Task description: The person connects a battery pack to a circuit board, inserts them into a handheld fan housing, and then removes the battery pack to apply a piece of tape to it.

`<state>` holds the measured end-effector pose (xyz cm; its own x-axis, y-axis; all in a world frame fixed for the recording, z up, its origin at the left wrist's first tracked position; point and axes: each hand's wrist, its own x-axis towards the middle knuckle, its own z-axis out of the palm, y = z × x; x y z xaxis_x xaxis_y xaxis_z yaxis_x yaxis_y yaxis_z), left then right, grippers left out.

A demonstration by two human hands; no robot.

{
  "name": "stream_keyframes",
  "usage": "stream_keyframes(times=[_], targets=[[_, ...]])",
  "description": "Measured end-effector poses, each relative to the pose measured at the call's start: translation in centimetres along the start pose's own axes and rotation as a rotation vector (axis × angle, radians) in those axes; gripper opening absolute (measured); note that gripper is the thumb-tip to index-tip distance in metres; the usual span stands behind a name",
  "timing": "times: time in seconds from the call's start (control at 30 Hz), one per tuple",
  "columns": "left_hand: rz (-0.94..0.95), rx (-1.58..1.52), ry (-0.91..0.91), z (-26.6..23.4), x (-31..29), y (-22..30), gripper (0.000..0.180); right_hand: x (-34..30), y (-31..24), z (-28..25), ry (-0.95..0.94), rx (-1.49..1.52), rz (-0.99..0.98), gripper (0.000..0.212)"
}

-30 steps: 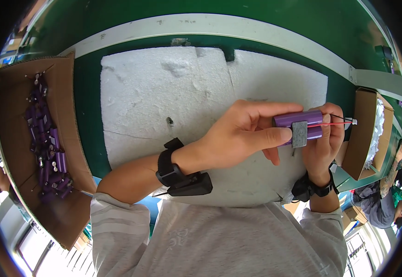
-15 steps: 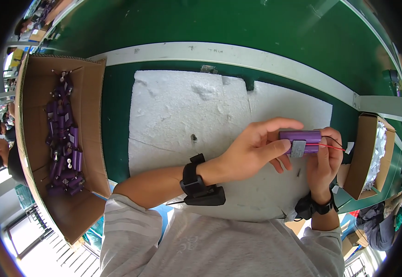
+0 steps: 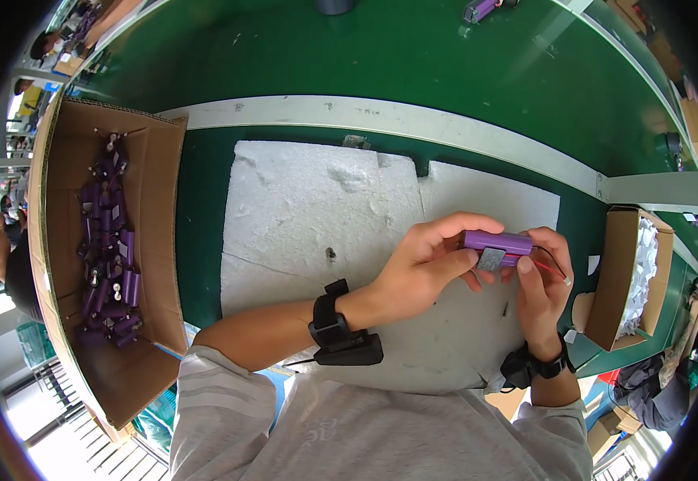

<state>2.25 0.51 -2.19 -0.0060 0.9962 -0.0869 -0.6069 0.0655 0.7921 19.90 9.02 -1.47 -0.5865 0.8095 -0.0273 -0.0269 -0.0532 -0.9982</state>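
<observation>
A purple battery pack (image 3: 495,241) is held between my two hands, above the right part of a white foam board (image 3: 309,208). A grey patch (image 3: 490,259) sits on its side, and red and black wires with a small white connector (image 3: 567,280) trail from its right end. My left hand (image 3: 429,260) grips the left end, thumb near the patch and forefinger along the top. My right hand (image 3: 543,284) closes on the right end, thumb and fingers by the wires.
On the left stands a cardboard box (image 3: 152,240) with several purple battery packs (image 3: 112,248). A smaller box (image 3: 605,297) of white pieces (image 3: 641,276) stands at the right. A pale metal rail (image 3: 381,112) crosses behind the foam. Another purple pack (image 3: 481,10) lies far back on the green table (image 3: 285,56).
Both hands and the battery pack have shifted slightly left, and the pack now tilts, its right end lower. The view has moved too, bringing more of the table's far part into sight.
</observation>
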Motion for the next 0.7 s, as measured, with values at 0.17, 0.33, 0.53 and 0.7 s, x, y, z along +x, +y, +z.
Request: stream_keyframes(times=[0.17,0.33,0.53,0.7], targets=[[-0.001,0.004,-0.005,0.09,-0.18,0.11,0.033,-0.07,-0.01,0.15,0.011,0.004,0.011,0.033],[-0.005,0.011,0.008,0.21,-0.40,-0.08,0.033,-0.54,-0.10,0.23,0.018,-0.009,0.005,0.031],[-0.012,0.036,0.027,0.29,0.06,0.24,0.034,0.28,-0.12,0.00,0.019,0.026,0.008,0.029],[-0.017,0.019,0.061,0.42,0.12,0.27,0.033,0.15,0.02,-0.12,-0.026,0.003,0.023,0.028]])
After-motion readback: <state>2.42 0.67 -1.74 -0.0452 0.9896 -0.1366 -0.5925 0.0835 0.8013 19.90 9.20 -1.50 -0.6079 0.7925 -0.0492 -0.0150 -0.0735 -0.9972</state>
